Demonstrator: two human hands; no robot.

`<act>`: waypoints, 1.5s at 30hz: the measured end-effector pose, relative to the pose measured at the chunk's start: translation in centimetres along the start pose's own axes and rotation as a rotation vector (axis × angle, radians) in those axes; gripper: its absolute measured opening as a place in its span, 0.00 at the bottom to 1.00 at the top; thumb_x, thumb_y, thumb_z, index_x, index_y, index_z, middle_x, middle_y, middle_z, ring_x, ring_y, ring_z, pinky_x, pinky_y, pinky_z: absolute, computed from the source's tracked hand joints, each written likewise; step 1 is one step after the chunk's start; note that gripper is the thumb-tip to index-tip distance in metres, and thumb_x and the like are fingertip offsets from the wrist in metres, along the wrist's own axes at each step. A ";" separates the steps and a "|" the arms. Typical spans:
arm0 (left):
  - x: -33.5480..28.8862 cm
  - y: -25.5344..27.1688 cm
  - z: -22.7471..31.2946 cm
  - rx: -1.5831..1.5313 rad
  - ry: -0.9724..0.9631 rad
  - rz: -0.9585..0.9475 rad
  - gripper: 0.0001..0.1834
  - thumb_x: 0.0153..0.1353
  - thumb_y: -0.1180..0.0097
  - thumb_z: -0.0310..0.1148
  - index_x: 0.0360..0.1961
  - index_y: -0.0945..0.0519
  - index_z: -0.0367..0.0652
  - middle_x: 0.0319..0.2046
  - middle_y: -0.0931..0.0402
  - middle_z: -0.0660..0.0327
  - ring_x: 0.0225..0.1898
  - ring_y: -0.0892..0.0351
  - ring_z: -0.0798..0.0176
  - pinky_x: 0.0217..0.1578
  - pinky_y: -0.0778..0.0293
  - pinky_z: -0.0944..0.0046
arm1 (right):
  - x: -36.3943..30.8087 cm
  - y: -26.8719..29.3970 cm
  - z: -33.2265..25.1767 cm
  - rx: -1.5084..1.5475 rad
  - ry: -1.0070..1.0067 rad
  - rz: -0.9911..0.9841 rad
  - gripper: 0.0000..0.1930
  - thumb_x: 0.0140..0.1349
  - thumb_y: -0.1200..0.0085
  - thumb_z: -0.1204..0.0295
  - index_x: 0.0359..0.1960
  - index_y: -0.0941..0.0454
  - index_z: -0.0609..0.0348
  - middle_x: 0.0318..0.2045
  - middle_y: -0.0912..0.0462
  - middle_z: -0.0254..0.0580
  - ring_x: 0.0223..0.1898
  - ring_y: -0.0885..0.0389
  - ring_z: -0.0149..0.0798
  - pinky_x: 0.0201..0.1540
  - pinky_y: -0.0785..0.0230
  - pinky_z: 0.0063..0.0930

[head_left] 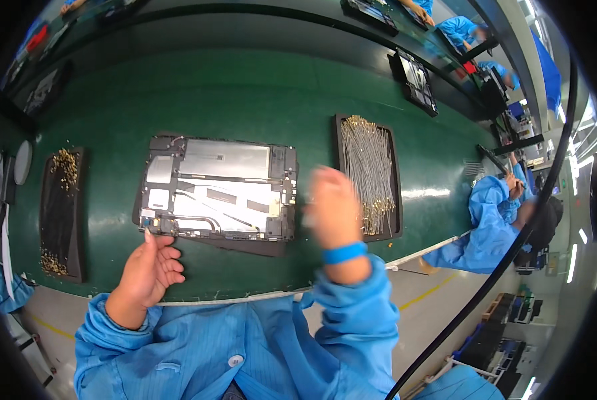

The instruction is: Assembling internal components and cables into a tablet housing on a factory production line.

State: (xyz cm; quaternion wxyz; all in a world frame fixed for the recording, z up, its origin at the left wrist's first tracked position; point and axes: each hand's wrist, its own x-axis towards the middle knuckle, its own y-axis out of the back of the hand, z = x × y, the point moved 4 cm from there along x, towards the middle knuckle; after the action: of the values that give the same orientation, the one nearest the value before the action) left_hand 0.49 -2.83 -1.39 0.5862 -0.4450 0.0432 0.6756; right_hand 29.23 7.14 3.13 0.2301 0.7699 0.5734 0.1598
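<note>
An opened tablet lies in front of me, its silver battery plates, black frame and thin cables showing. Beneath it a black board sticks out along the near edge. My left hand grips the tablet's near left corner, thumb on the edge and the other fingers curled below. To the right of the tablet, my right hand is smeared by motion, a blue band on its wrist. It is beside a black tray full of thin grey cables with gold-coloured ends. Whether it holds anything is not visible.
A second black tray with small gold-tipped pieces sits at the left of the green table. Another tablet rests at the far right. A co-worker in blue sits to the right. A black cable crosses the view.
</note>
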 end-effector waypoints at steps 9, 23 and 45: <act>-0.2 -0.2 0.4 0.042 0.088 0.009 0.17 0.61 0.62 0.44 0.38 0.32 0.39 0.26 0.27 0.60 0.24 0.25 0.64 0.22 0.25 0.64 | -1.8 8.6 4.6 -0.768 -0.142 0.141 0.14 0.56 0.56 0.64 0.33 0.25 0.62 0.30 0.25 0.56 0.36 0.28 0.56 0.38 0.35 0.40; -0.8 -1.9 -0.1 0.467 -0.002 0.066 0.21 0.59 0.56 0.39 0.47 0.35 0.32 0.31 0.33 0.59 0.30 0.32 0.68 0.30 0.27 0.68 | -5.6 11.3 4.6 -0.555 -0.212 0.336 0.16 0.58 0.59 0.65 0.38 0.27 0.67 0.33 0.24 0.55 0.36 0.25 0.47 0.38 0.35 0.32; -3.8 -8.9 0.6 1.549 -1.125 -0.489 0.12 0.41 0.44 0.29 0.31 0.24 0.43 0.24 0.28 0.63 0.26 0.28 0.62 0.23 0.31 0.68 | -12.8 -4.0 0.0 0.569 -0.648 -1.026 0.12 0.55 0.49 0.62 0.30 0.26 0.59 0.20 0.30 0.28 0.21 0.36 0.20 0.22 0.43 0.14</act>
State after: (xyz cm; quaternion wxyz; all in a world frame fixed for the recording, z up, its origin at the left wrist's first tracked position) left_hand 7.27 -2.58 5.52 0.7740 0.4508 0.0955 0.4342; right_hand 22.28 -4.14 1.22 0.2255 0.4395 0.7886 -0.3664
